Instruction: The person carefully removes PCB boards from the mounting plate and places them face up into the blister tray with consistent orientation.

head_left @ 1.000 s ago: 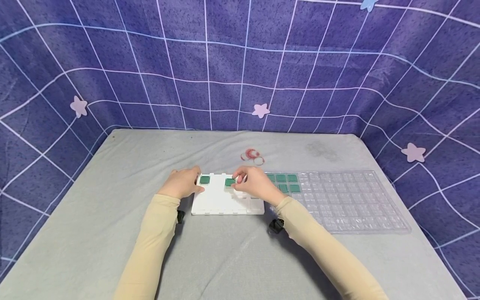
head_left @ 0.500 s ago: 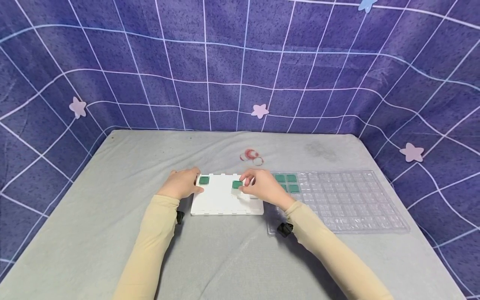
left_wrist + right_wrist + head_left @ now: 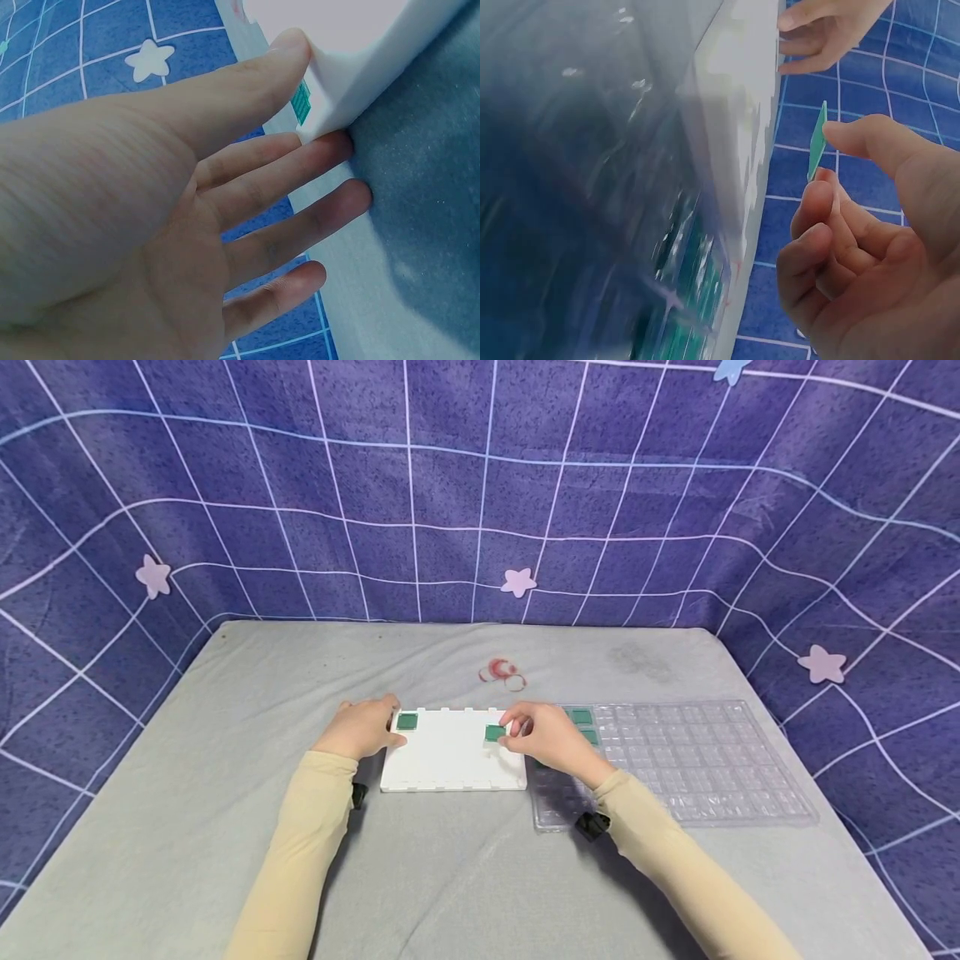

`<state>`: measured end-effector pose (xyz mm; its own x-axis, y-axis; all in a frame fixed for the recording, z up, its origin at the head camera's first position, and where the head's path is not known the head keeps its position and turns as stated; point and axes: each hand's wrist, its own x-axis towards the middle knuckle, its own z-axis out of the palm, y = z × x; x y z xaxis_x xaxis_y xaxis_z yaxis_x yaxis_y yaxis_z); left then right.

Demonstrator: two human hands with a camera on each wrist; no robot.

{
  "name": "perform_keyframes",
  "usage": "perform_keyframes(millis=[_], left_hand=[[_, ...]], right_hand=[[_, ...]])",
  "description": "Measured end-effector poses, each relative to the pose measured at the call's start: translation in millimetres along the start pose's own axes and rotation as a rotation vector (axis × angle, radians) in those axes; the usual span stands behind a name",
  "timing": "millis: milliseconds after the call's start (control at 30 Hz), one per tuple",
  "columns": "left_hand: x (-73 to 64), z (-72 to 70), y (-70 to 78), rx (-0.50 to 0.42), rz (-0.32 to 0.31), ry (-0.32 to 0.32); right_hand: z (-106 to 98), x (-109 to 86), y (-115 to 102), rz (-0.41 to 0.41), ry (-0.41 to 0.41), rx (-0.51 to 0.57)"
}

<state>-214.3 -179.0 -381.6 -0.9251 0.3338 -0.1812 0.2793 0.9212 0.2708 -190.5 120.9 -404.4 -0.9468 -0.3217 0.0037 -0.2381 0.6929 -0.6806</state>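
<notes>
A flat white board (image 3: 450, 762) with small tabs along its edges lies on the cloth. My left hand (image 3: 360, 729) holds its left edge; in the left wrist view the thumb (image 3: 289, 56) is on the top face and fingertips meet the side. One small green square circuit board (image 3: 407, 722) sits at its back left corner. Over the white board's right part, my right hand (image 3: 551, 737) pinches another green circuit board (image 3: 494, 733) by its edge. The right wrist view shows this thin piece (image 3: 818, 142) edge-on between thumb and index finger, clear of the white surface.
A clear plastic tray (image 3: 690, 760) with rows of square pockets lies right of the white board. Green circuit boards (image 3: 582, 717) fill some pockets at its back left, partly hidden by the right hand. Red rings (image 3: 498, 669) show on the grey cloth behind. A blue gridded curtain (image 3: 450, 493) surrounds the table.
My right hand has moved right across the white board, carrying the green circuit board toward the clear tray. The left hand has stayed at the board's left edge.
</notes>
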Motion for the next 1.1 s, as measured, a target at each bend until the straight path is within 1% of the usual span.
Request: perform_keyframes(millis=[267, 433, 633, 800, 933, 1100], left_hand=[[0.6, 1.1, -1.8, 0.002, 0.002, -0.003], [0.3, 0.6, -1.2, -0.005, 0.003, -0.002], [0.1, -0.4, 0.1, -0.01, -0.002, -0.002], [-0.2, -1.2, 1.2, -0.011, -0.005, 0.007], [-1.3, -0.4, 0.9, -0.009, -0.002, 0.003], [-2.0, 0.2, 1.1, -0.005, -0.004, 0.001]], right_hand=[[-7.1, -10.9, 12.9, -0.013, 0.002, 0.022], [-13.6, -18.8, 20.5, 0.018, 0.009, 0.036], [-23.5, -29.2, 33.1, 0.046, -0.009, 0.067], [-30.8, -37.4, 45.8, 0.037, -0.02, 0.052], [-34.8, -44.5, 58.4, 0.041, -0.025, 0.03], [-41.4, -52.6, 70.8, 0.041, -0.015, 0.015]])
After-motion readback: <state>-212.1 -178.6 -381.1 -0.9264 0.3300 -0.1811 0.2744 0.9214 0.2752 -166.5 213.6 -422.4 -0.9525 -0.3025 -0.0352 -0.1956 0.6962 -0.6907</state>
